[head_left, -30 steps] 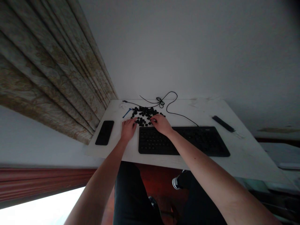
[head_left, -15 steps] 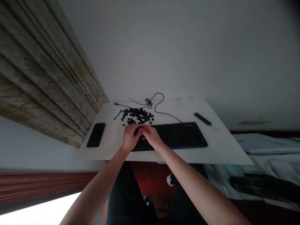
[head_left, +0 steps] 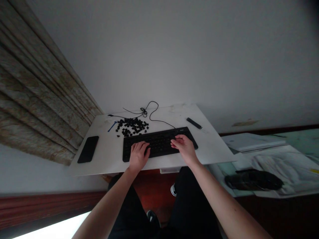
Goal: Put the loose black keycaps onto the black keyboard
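Observation:
The black keyboard (head_left: 159, 153) lies on the white table, tilted slightly, with its right end farther from me. Over its left part rests my left hand (head_left: 138, 155), fingers loosely bent and the thumb apart from them; no held thing shows. Above the right part, my right hand (head_left: 185, 148) has thumb and fingertips pinched together. Whatever it may hold is too small to make out. Just beyond the keyboard's left half, a pile of loose black keycaps (head_left: 133, 124) is scattered. A blue tool (head_left: 112, 126) lies to the left of the pile.
A black phone (head_left: 88, 149) lies at the table's left side. Behind the keycaps runs a bundled cable (head_left: 144, 112) joined to the keyboard. A dark strip (head_left: 194, 123) lies at the far right. Curtains (head_left: 45, 83) hang on the left; papers (head_left: 251, 142) lie on a surface to the right.
My hands were together over the keyboard's left part around a small black piece; now they are apart, the right hand farther right. The view has turned right, shifting the table left.

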Demonstrator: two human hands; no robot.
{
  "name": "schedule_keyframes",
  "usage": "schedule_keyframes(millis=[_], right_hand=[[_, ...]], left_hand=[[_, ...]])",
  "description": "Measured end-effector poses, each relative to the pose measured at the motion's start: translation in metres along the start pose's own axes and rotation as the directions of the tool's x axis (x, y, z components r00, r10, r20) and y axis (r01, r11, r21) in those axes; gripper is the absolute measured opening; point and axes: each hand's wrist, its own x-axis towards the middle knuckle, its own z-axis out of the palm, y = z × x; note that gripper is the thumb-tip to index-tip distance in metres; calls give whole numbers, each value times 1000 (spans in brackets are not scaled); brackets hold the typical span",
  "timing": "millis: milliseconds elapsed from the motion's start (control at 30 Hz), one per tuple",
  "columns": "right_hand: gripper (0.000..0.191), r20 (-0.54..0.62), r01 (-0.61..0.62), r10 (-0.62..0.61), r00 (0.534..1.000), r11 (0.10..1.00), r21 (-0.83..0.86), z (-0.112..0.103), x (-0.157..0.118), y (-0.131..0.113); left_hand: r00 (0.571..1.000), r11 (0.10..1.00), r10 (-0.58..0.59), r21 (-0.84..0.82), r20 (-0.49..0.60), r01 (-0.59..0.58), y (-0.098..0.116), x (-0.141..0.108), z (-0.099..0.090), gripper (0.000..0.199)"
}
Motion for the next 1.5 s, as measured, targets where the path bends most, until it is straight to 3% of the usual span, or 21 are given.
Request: schedule_keyframes(millis=[167,267,333,433,500,667,967,1233,1500], right_hand=[[36,-115,-14,7,993,998,-63,-74,33,-22],[31,-70,-42,29,997,982,-184,-97,58,-31],[29,-23,-59,54,998,962,-266,-103,74,-35],[18,21,-112,129,991,921,-373,-105,92,-36],[9,35,-152,182,983,900,-409,-104,100,-35],[6,34,-191,222,974,899,-393,-105,104,-31],[8,-47,-240,243,969,871,-429,-101,104,-25],[3,-33,-297,322,946,820,-489,-96,108,-35],[14,53,-164,232,971,813,-558,-102,106,-28]], left_hand=[[999,992,-40,121,-16,42,-31,-18,-18,21],[996,986,-88,139,-34,92,-46,-26,-26,25],[997,993,-75,96,17,74,-53,-29,-30,33],[988,1000,24,7,150,-25,-59,-32,-33,50],[982,999,44,-13,183,-42,-62,-33,-33,56],[989,1000,-21,-18,147,24,-69,-34,-29,59],[991,1000,-6,-8,136,8,-71,-34,-26,55],[992,1000,0,5,125,-1,-72,-34,-23,55],[993,1000,-2,-8,122,3,-68,-32,-26,52]])
